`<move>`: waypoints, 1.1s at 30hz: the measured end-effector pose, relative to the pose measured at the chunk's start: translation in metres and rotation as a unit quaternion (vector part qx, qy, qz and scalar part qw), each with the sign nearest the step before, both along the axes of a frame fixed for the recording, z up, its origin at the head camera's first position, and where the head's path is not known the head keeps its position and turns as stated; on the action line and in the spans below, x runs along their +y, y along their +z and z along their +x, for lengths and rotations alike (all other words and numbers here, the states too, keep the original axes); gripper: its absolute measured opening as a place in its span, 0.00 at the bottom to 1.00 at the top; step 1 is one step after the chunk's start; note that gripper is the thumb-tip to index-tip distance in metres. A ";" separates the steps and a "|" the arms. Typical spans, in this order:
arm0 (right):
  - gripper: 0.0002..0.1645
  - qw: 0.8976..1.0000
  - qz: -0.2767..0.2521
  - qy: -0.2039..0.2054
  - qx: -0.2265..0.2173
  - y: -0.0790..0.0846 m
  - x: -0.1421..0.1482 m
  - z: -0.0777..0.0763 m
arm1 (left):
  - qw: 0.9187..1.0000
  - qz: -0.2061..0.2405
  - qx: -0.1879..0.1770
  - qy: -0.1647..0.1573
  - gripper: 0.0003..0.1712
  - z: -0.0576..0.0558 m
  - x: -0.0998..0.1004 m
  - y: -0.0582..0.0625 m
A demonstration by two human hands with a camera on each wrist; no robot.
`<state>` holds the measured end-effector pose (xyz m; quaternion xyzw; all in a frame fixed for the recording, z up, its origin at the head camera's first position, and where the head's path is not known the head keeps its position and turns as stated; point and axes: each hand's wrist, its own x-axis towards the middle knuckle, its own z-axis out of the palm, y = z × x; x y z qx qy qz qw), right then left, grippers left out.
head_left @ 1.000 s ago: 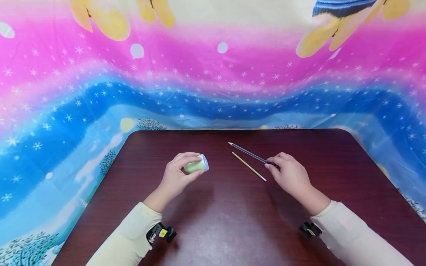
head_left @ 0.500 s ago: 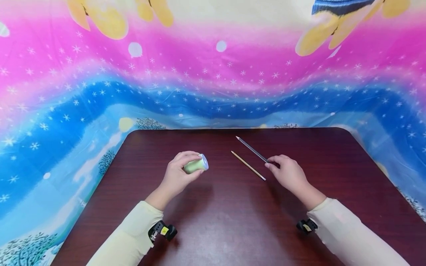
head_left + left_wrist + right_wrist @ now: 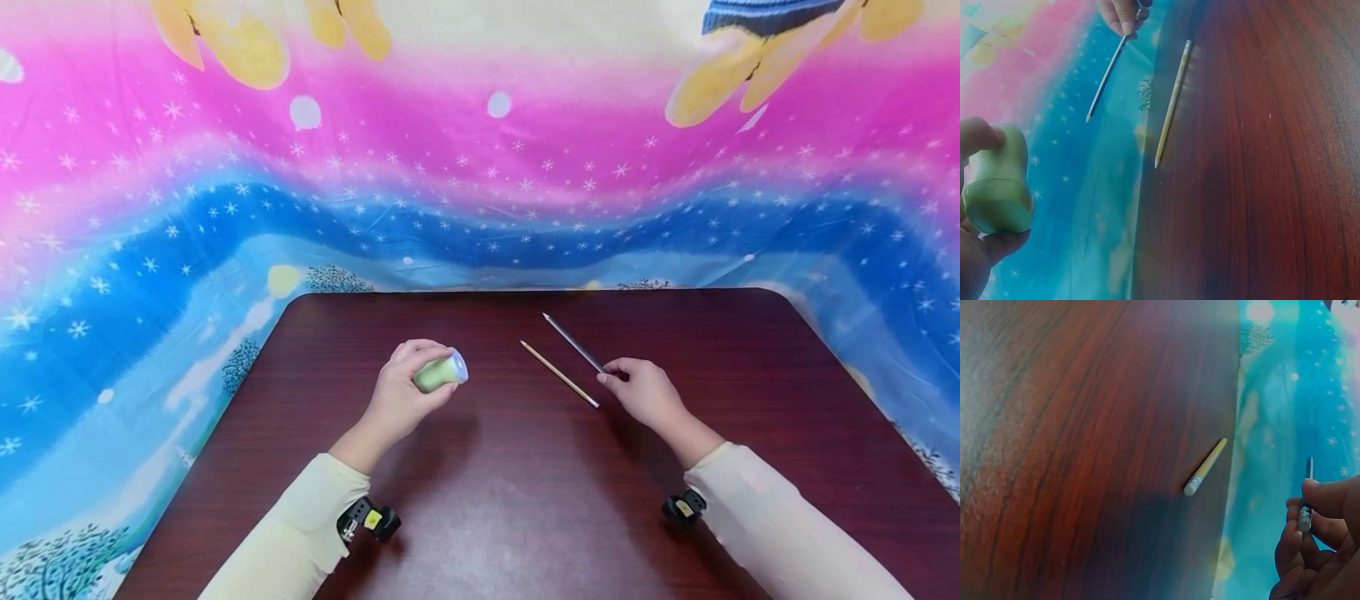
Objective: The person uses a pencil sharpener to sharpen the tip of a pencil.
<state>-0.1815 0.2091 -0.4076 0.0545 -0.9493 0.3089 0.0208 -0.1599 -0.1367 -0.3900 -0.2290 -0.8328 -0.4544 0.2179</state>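
My left hand (image 3: 401, 392) grips a rounded green pencil sharpener (image 3: 435, 375) above the left half of the table, its pale lilac end facing right. In the left wrist view, thumb and fingers wrap round the green body (image 3: 1000, 169). On the other side, my right hand (image 3: 647, 393) pinches a dark grey pencil (image 3: 573, 343) near its eraser end, its tip pointing away and to the left. The right wrist view shows the grey pencil's pale eraser (image 3: 1304, 524) between thumb and fingers. Between the hands a yellow pencil (image 3: 558, 373) lies on the table, eraser end toward my right hand.
The dark red-brown wooden table (image 3: 487, 533) has rounded far corners. Behind it and along its sides hangs a pink and blue snowflake cloth (image 3: 465, 183). A small black camera sits on each wrist, the left one (image 3: 367, 521) low over the tabletop.
My right hand has drawn slightly nearer to me, and the grey pencil's tip has swung to the right, away from the sharpener. The left hand and the yellow pencil stay nearly still.
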 end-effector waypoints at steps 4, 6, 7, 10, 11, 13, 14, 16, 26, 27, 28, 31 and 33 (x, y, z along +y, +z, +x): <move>0.18 1.000 0.002 -0.002 -0.023 -0.003 0.003 -0.005 | 1.000 0.004 0.000 -0.001 0.24 -0.001 0.000 -0.001; 0.18 1.000 0.005 -0.005 -0.030 -0.004 0.003 -0.007 | 1.000 0.004 0.001 0.000 0.24 -0.002 0.000 -0.002; 0.18 0.999 0.007 -0.006 -0.033 -0.005 0.003 -0.008 | 1.000 0.004 0.001 -0.001 0.24 -0.002 0.000 -0.002; 0.18 0.999 0.009 -0.010 -0.043 -0.006 0.004 -0.010 | 1.000 0.003 0.002 -0.003 0.24 -0.002 0.000 -0.002; 0.19 0.999 0.010 -0.011 -0.047 -0.006 0.005 -0.010 | 1.000 0.002 0.002 -0.003 0.24 -0.002 0.000 -0.002; 0.19 0.998 0.010 -0.013 -0.056 -0.007 0.005 -0.010 | 1.000 0.001 0.002 -0.003 0.24 -0.002 -0.001 -0.002; 0.19 0.998 0.011 -0.013 -0.060 -0.007 0.005 -0.011 | 1.000 0.002 0.000 -0.002 0.24 -0.003 -0.001 -0.002; 0.18 0.998 0.014 -0.013 -0.067 -0.009 0.006 -0.012 | 1.000 0.002 -0.003 -0.001 0.24 -0.002 -0.001 -0.003; 0.16 0.997 0.043 -0.009 -0.069 -0.017 0.011 -0.015 | 1.000 0.012 -0.020 0.001 0.24 -0.003 -0.001 -0.004; 0.16 0.996 0.047 -0.008 -0.070 -0.017 0.012 -0.015 | 1.000 0.013 -0.022 0.001 0.24 -0.003 -0.001 -0.004; 0.16 0.996 0.051 -0.005 -0.071 -0.018 0.012 -0.016 | 1.000 0.014 -0.024 0.001 0.24 -0.003 -0.001 -0.004; 0.16 0.995 0.062 0.001 -0.075 -0.020 0.013 -0.017 | 0.999 0.016 -0.027 0.001 0.24 -0.003 -0.001 -0.003; 0.15 0.995 0.068 0.003 -0.076 -0.021 0.013 -0.018 | 0.999 0.016 -0.029 0.001 0.24 -0.003 -0.001 -0.004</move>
